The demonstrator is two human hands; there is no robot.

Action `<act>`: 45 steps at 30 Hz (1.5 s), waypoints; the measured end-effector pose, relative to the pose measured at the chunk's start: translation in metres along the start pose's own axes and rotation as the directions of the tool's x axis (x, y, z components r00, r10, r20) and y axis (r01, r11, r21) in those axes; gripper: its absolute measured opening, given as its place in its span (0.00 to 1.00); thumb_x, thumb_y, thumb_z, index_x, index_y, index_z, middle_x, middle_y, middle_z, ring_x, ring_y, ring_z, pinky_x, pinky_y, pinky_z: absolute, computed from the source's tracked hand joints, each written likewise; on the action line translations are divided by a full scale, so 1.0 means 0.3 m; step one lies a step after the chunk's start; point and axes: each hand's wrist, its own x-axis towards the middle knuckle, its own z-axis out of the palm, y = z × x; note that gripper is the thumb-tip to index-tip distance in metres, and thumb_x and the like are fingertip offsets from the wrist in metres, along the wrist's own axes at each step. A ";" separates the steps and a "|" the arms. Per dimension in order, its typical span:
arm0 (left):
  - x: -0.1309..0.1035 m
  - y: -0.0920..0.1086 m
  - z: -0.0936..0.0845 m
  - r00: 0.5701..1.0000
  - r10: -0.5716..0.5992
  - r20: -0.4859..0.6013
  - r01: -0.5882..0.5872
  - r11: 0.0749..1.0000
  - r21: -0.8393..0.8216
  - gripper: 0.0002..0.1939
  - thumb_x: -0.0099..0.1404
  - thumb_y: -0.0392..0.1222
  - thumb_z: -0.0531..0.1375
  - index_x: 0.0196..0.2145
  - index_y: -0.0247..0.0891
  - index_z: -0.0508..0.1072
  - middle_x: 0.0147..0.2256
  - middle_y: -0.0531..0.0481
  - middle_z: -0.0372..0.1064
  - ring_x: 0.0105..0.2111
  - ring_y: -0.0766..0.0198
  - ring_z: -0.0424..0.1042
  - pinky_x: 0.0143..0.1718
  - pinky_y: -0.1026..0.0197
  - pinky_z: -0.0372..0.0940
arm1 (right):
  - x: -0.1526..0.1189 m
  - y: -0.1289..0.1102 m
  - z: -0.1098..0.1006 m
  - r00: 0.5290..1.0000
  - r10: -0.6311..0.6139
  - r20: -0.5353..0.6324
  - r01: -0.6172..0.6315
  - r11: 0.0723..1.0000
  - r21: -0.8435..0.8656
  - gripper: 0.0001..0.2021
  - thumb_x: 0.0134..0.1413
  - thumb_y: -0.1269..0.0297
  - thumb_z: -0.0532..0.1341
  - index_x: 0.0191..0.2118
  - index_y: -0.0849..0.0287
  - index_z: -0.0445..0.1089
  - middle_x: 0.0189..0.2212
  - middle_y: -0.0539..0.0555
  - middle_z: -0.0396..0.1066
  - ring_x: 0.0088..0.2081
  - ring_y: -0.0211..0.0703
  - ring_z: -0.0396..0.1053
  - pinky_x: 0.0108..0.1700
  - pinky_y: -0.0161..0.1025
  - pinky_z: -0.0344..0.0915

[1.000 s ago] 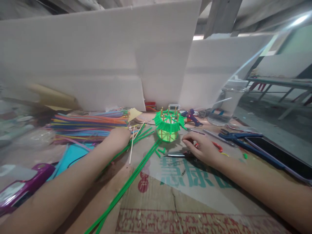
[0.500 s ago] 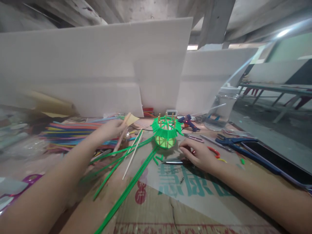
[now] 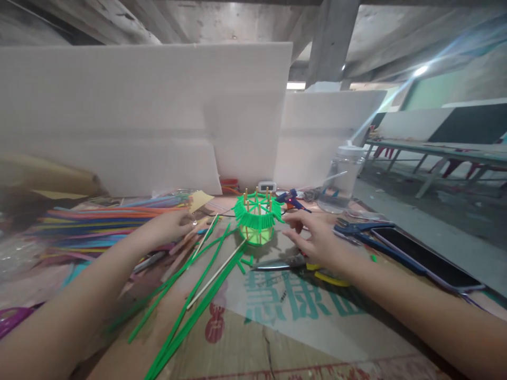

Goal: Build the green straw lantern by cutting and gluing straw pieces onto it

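Observation:
A small round green model (image 3: 259, 216) with upright wooden pegs and a fringed green roof stands mid-table. Close to its right side is my right hand (image 3: 312, 237), thumb and fingers apart, holding nothing. My left hand (image 3: 176, 227) is left of the model, fingers pressed together over small sticks and strips; what they hold is too blurred to name. Long green pipe cleaners (image 3: 198, 309) run from the model toward the front left, with a pale stick (image 3: 216, 274) lying over them. Scissors (image 3: 277, 264) point left in front of the model, below my right hand.
Colourful pipe cleaners (image 3: 99, 216) are piled at the left. Behind the model are a yellow paper (image 3: 200, 199), a small white device (image 3: 266, 187) and a blue glue gun (image 3: 291, 199). A clear jug (image 3: 340, 179), blue-handled pliers (image 3: 352, 228) and a phone (image 3: 423, 256) are at the right.
The view has turned right. My left hand has lowered from the yellow paper toward the sticks. My right hand's fingers have spread beside the model. The pale stick now lies across the green stems.

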 end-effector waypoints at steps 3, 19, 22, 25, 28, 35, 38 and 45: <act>-0.018 0.047 -0.038 0.999 -0.047 -0.007 0.047 0.992 0.119 0.20 0.64 0.51 0.53 0.46 0.38 0.76 0.46 0.43 0.77 0.44 0.49 0.75 0.41 0.57 0.66 | 0.005 0.030 0.001 1.000 -0.026 0.001 0.026 0.999 -0.030 0.10 0.62 0.61 0.60 0.47 0.58 0.68 0.34 0.54 0.72 0.32 0.41 0.68 0.36 0.39 0.65; -0.027 0.278 0.222 0.980 0.189 -0.055 -0.194 0.977 -0.092 0.16 0.62 0.52 0.60 0.44 0.40 0.73 0.37 0.49 0.75 0.36 0.56 0.73 0.33 0.61 0.60 | 0.097 0.044 0.005 0.903 -0.422 0.076 0.421 0.838 -0.348 0.18 0.61 0.58 0.62 0.53 0.62 0.68 0.43 0.62 0.70 0.42 0.51 0.68 0.40 0.46 0.68; -0.018 0.298 0.249 0.980 0.179 -0.084 -0.191 0.967 -0.171 0.17 0.62 0.49 0.61 0.46 0.40 0.72 0.41 0.48 0.74 0.38 0.56 0.73 0.35 0.61 0.62 | 0.107 0.054 0.012 0.906 -0.415 0.079 0.415 0.840 -0.351 0.17 0.61 0.60 0.62 0.53 0.61 0.68 0.43 0.62 0.70 0.42 0.51 0.68 0.41 0.46 0.69; -0.010 0.309 0.286 0.977 0.182 -0.112 -0.205 0.946 -0.252 0.15 0.62 0.49 0.60 0.44 0.38 0.72 0.38 0.48 0.73 0.36 0.57 0.72 0.35 0.61 0.62 | 0.115 0.057 0.017 0.895 -0.434 0.101 0.440 0.824 -0.359 0.16 0.60 0.61 0.63 0.51 0.63 0.69 0.42 0.62 0.71 0.41 0.51 0.68 0.41 0.47 0.68; 0.000 0.305 0.323 0.966 0.198 -0.168 -0.233 0.947 -0.220 0.12 0.62 0.48 0.60 0.38 0.36 0.74 0.35 0.46 0.71 0.35 0.57 0.70 0.34 0.60 0.62 | 0.118 0.057 0.021 0.890 -0.447 0.090 0.449 0.824 -0.345 0.15 0.60 0.61 0.63 0.49 0.64 0.70 0.41 0.62 0.71 0.41 0.51 0.68 0.41 0.46 0.68; 0.012 0.291 0.366 0.949 0.252 -0.190 -0.289 0.935 -0.206 0.09 0.66 0.43 0.55 0.35 0.37 0.74 0.33 0.47 0.73 0.34 0.57 0.71 0.35 0.58 0.61 | 0.120 0.059 0.047 0.910 -0.415 0.017 0.406 0.881 -0.242 0.11 0.61 0.62 0.62 0.47 0.62 0.70 0.39 0.60 0.71 0.40 0.49 0.69 0.41 0.44 0.68; 0.010 0.293 0.370 0.953 0.245 -0.175 -0.281 0.934 -0.219 0.09 0.67 0.43 0.56 0.34 0.38 0.74 0.33 0.47 0.75 0.34 0.56 0.72 0.35 0.58 0.61 | 0.120 0.055 0.060 0.918 -0.397 0.001 0.387 0.893 -0.231 0.11 0.61 0.60 0.62 0.45 0.60 0.70 0.38 0.58 0.70 0.40 0.48 0.69 0.41 0.44 0.68; 0.005 0.291 0.368 0.957 0.232 -0.174 -0.265 0.944 -0.199 0.10 0.67 0.43 0.55 0.37 0.38 0.75 0.35 0.45 0.75 0.36 0.54 0.72 0.35 0.57 0.62 | 0.100 0.056 0.055 0.928 -0.367 -0.062 0.352 0.919 -0.178 0.23 0.58 0.52 0.64 0.55 0.57 0.65 0.42 0.60 0.70 0.44 0.50 0.69 0.44 0.46 0.68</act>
